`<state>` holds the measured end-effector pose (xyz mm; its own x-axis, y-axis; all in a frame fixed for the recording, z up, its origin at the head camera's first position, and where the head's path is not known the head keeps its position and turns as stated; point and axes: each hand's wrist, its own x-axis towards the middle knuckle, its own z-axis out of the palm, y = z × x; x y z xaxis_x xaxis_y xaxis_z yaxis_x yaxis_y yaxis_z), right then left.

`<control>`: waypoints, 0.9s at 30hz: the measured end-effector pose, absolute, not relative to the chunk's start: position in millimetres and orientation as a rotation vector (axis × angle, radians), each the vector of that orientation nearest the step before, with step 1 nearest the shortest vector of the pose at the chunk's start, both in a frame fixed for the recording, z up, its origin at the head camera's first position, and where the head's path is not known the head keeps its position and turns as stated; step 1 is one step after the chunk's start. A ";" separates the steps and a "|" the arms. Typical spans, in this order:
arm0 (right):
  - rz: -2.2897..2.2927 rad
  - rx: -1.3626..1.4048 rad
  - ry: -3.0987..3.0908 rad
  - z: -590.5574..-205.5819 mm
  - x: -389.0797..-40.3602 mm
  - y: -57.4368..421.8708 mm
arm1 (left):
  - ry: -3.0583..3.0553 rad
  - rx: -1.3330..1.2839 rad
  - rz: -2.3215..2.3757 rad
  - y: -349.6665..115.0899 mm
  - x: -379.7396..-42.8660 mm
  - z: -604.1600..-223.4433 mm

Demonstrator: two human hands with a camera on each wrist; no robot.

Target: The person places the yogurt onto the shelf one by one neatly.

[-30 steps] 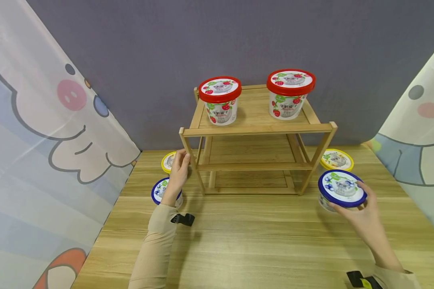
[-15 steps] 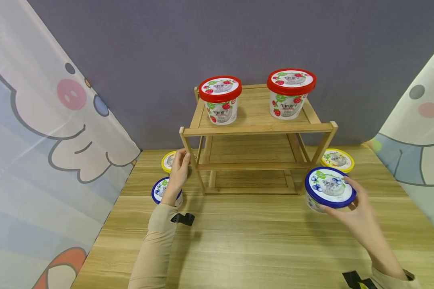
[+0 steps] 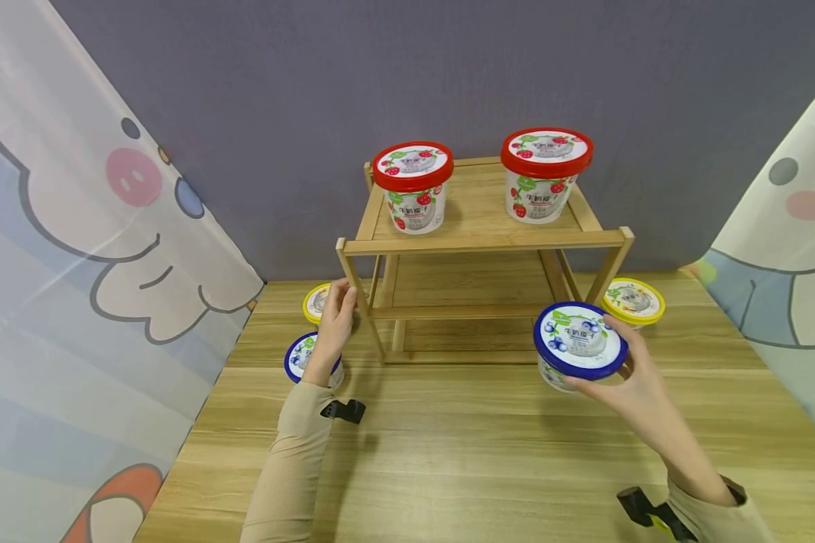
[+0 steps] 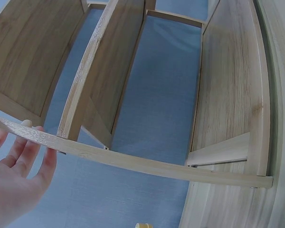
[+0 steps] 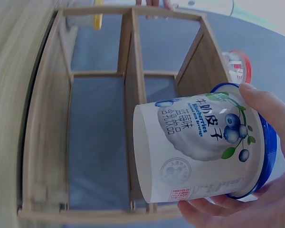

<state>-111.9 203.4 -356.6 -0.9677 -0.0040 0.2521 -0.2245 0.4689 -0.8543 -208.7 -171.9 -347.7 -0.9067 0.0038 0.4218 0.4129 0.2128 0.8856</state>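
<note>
My right hand [image 3: 632, 377] grips a white tub with a blue lid [image 3: 580, 341], holding it by the lid's right side in front of the rack's lower right. In the right wrist view the tub [image 5: 204, 147] shows blueberry pictures, with fingers and thumb around its lid end. My left hand [image 3: 336, 328] holds the left front post of a three-tier wooden rack [image 3: 482, 241]. From the left wrist, the fingers [image 4: 26, 156] curl against that post [image 4: 133, 161]. Under the left forearm, a second blue-lidded tub [image 3: 302, 354] stands partly hidden.
Two red-lidded strawberry tubs, one left [image 3: 414, 188] and one right [image 3: 545, 177], stand on the top tier. Yellow-lidded tubs sit on the table beside the rack, left [image 3: 315, 302] and right [image 3: 635, 300]. A grey wall [image 3: 299, 113] rises behind; printed curtains [image 3: 75, 339] flank both sides.
My right hand has carried the blue-lidded tub leftward, from in front of the right yellow-lidded tub to in front of the rack's right post. The left hand has kept its place on the rack.
</note>
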 end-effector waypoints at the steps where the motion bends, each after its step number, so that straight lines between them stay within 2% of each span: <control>1: 1.516 0.209 -2.508 -354.0 -112.8 199.9 | -2.162 -0.391 -1.742 -171.9 -208.8 -347.8; 27: 1.729 0.437 -2.540 -333.8 -155.8 125.7 | -2.156 -0.397 -1.707 -171.9 -209.1 -347.7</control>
